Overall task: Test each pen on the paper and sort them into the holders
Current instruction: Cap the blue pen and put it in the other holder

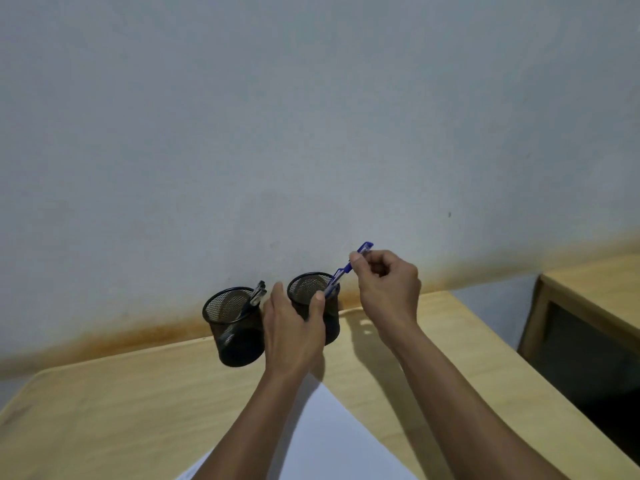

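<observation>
Pinching blue pen — right hand raised | left hand gripping right holder

Both holders are black wire mesh, metal by the look of it, fine-woven and see-through with a dull sheen: the left holder and the right holder. The blue pen looks like glossy plastic. The pens in the left holder have shiny, partly clear barrels. The table is pale wood, smooth and matt. The paper is plain white and matt. The wall is matt painted plaster, slightly rough.
</observation>
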